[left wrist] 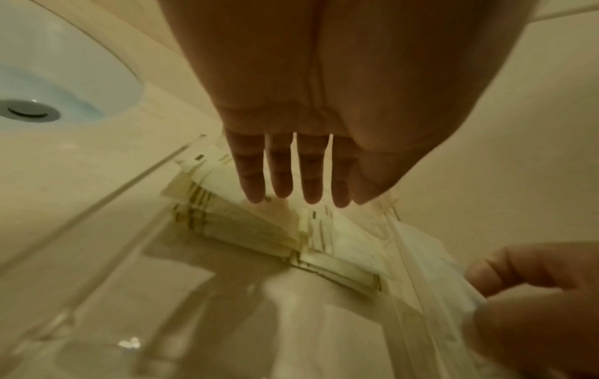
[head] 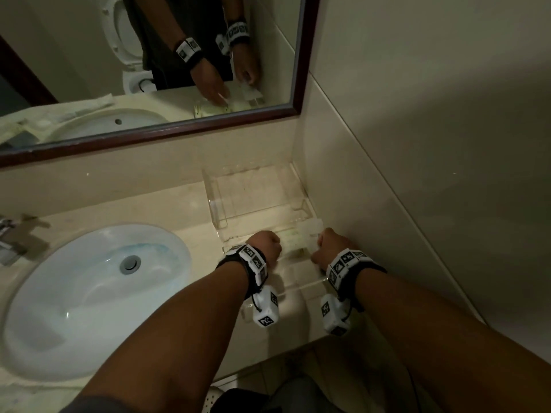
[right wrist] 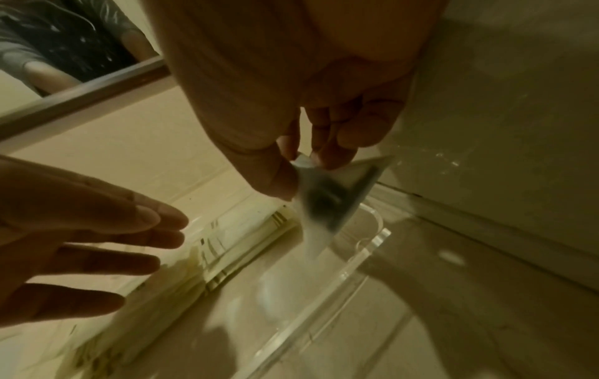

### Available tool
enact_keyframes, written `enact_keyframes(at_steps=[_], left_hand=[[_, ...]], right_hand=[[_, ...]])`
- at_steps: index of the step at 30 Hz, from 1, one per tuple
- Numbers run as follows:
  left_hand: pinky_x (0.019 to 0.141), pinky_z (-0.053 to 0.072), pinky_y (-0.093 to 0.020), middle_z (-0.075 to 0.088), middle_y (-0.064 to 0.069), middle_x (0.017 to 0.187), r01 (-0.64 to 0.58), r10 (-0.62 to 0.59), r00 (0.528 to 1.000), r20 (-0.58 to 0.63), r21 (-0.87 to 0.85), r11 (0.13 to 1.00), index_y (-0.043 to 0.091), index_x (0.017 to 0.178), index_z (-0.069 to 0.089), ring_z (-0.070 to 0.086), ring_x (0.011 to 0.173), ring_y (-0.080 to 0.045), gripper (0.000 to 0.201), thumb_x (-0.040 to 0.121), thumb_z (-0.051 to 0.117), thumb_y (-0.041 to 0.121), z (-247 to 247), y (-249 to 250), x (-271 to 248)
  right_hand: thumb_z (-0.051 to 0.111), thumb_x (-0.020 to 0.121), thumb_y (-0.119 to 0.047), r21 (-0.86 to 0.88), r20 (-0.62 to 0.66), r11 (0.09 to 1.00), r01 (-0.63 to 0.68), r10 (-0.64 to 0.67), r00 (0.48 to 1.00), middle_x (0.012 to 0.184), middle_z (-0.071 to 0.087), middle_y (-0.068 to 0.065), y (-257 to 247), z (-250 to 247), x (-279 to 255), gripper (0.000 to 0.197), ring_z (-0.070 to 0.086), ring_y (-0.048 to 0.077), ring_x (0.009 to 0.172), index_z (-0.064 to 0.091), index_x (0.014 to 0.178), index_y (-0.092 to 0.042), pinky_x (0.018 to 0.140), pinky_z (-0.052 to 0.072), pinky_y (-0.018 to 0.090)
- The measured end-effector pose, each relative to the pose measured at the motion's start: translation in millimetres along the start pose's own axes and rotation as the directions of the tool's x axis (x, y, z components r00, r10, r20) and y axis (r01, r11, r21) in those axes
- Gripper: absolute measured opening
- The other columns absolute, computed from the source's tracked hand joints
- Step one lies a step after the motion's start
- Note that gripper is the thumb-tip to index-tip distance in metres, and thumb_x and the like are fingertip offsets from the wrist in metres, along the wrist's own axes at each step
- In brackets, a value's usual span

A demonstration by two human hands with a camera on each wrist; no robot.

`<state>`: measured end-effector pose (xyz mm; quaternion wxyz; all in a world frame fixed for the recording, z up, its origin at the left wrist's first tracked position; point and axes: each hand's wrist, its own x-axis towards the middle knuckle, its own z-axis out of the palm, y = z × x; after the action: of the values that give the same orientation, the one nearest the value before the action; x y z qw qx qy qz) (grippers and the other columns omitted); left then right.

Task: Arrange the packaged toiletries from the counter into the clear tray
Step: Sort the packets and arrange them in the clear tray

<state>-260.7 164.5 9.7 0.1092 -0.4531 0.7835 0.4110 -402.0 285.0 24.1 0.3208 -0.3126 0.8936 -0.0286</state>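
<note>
A clear acrylic tray (head: 301, 286) (right wrist: 372, 246) sits on the counter beside the right wall. Pale green packets (head: 293, 242) (left wrist: 243, 225) (right wrist: 207, 259) lie stacked in a row inside it. My left hand (head: 267, 244) (left wrist: 291, 200) hovers over this stack with straight fingers and holds nothing. My right hand (head: 329, 248) (right wrist: 301, 164) pinches a thin white packet (right wrist: 327, 195) (left wrist: 424, 256) between thumb and fingers. The packet hangs tilted above the tray's right end, close to the wall. In the head view my fists hide most of the packets.
A taller clear acrylic box (head: 214, 204) stands just behind the tray in the corner. A white sink (head: 89, 293) with a faucet (head: 9, 236) fills the counter's left side. A framed mirror (head: 149, 135) hangs above. The tiled wall (head: 417, 144) closes the right side.
</note>
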Motion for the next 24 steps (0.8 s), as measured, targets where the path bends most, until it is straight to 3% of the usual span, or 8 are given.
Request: enact_keyframes(at_steps=[8, 14, 18, 21, 24], left_hand=[[0.103, 0.046, -0.034, 0.064, 0.001, 0.129, -0.017, 0.008, 0.999, 0.035, 0.244, 0.970, 0.024, 0.122, 0.068, 0.059, 0.119, -0.025, 0.032, 0.096, 0.051, 0.028, 6.9, -17.1, -0.6], [0.102, 0.048, -0.034, 0.064, 0.001, 0.126, -0.022, 0.032, 0.998, -0.046, 0.189, 0.982, 0.035, 0.111, 0.071, 0.057, 0.119, -0.027, 0.030, 0.088, 0.054, 0.028, 12.3, -23.4, 6.8], [0.115, 0.032, -0.038, 0.033, 0.007, 0.156, -0.128, 0.130, 0.991, 0.017, 0.320, 0.939, 0.038, 0.133, 0.057, 0.036, 0.139, -0.030, 0.042, 0.093, 0.050, 0.028, 12.5, -27.6, 10.0], [0.116, 0.029, -0.042, 0.016, 0.009, 0.163, -0.181, 0.168, 0.983, 0.068, 0.414, 0.892, 0.041, 0.141, 0.047, 0.027, 0.143, -0.031, 0.046, 0.097, 0.048, 0.030, 13.0, -26.2, 9.2], [0.117, 0.024, -0.040, 0.011, 0.012, 0.163, -0.184, 0.152, 0.983, 0.107, 0.449, 0.874, 0.041, 0.141, 0.047, 0.021, 0.145, -0.030, 0.043, 0.098, 0.047, 0.037, 14.1, -24.2, 10.4]], right_hand=[[0.055, 0.092, -0.026, -0.091, -0.033, 0.994, 0.053, -0.057, 0.998, 0.115, 0.063, 0.011, -4.5, 17.1, 17.8, 0.031, 0.064, 0.031, 0.100, 0.051, 0.120, -0.014, 0.086, 0.055, 0.038], [0.049, 0.096, -0.020, -0.263, -0.028, 0.959, 0.104, -0.115, 0.993, 0.114, 0.064, 0.012, -7.2, 21.0, 27.3, 0.026, 0.065, 0.029, 0.098, 0.050, 0.121, -0.011, 0.075, 0.052, 0.035], [0.046, 0.095, -0.021, -0.388, -0.041, 0.907, 0.164, -0.195, 0.980, 0.112, 0.063, 0.012, -7.3, 25.7, 25.9, 0.025, 0.066, 0.029, 0.095, 0.050, 0.119, -0.013, 0.065, 0.044, 0.034], [0.048, 0.095, -0.023, -0.441, -0.038, 0.882, 0.167, -0.205, 0.978, 0.121, 0.053, 0.012, -5.9, 29.2, 25.4, 0.027, 0.064, 0.029, 0.099, 0.052, 0.121, -0.017, 0.067, 0.042, 0.035], [0.053, 0.093, -0.021, -0.475, -0.031, 0.862, 0.174, -0.214, 0.976, 0.129, 0.041, 0.013, -6.6, 27.3, 24.3, 0.028, 0.061, 0.030, 0.102, 0.055, 0.121, -0.017, 0.072, 0.046, 0.037]])
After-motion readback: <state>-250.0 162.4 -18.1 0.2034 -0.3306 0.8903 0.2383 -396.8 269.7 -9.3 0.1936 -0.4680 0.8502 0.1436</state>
